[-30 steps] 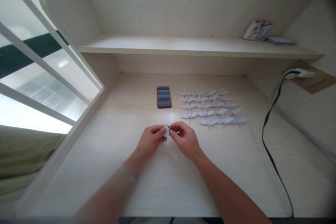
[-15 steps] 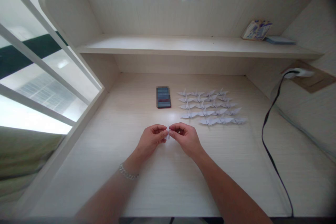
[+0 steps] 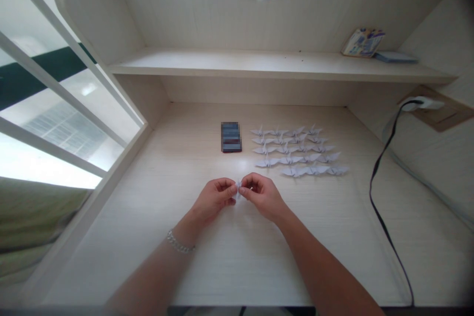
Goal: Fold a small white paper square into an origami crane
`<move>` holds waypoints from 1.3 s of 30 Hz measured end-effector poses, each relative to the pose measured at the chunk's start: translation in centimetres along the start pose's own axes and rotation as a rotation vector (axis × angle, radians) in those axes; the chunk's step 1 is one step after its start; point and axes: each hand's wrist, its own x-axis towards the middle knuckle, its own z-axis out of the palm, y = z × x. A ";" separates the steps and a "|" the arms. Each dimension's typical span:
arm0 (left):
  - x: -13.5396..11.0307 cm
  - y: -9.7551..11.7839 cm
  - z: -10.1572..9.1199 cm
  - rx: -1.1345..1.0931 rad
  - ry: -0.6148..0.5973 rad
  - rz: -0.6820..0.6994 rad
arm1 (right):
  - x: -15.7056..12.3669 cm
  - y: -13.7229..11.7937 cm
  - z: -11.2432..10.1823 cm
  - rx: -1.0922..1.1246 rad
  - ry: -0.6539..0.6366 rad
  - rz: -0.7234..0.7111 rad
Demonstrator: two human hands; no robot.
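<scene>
Between my fingertips is a small piece of folded white paper (image 3: 238,190), mostly covered by the fingers. My left hand (image 3: 216,198) pinches it from the left, thumb on the near side. From the right, my right hand (image 3: 263,194) grips the same paper between thumb and forefinger. Both hands are just above or on the desk; I cannot tell which. Beyond the right hand, several white paper cranes (image 3: 292,159) are laid out in rows. A dark rectangular pack with a blurred face (image 3: 231,137) lies beyond the left hand.
The pale wooden desk (image 3: 148,256) runs back to a raised shelf (image 3: 222,61) with a small colourful box (image 3: 363,42) and a flat blue item (image 3: 395,57). A black cable (image 3: 377,202) hangs from a wall socket (image 3: 440,108) down the right side. White railings border the left.
The fingers of my left hand have shifted slightly down on the paper. My right hand stays nearly in place, and the cranes and dark pack have not moved.
</scene>
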 end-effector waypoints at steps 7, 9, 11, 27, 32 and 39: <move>-0.1 0.2 0.1 0.071 0.032 0.022 | -0.5 -0.9 -0.1 -0.225 0.031 -0.126; -0.1 0.1 0.0 0.127 0.034 0.040 | -0.5 -1.0 -0.1 -0.230 0.023 -0.119; -0.1 0.1 -0.1 0.192 0.036 0.061 | -0.4 -0.9 -0.3 -0.233 0.009 -0.098; -0.1 0.3 -0.5 0.378 0.021 0.077 | -0.5 -1.2 -0.9 -0.353 -0.100 -0.117; -0.2 0.4 -0.3 0.257 -0.010 0.045 | -0.6 -1.8 -0.9 -0.396 -0.098 -0.210; 0.1 0.3 -0.4 0.444 0.031 0.114 | -0.9 -1.6 -1.1 -0.680 -0.068 -0.329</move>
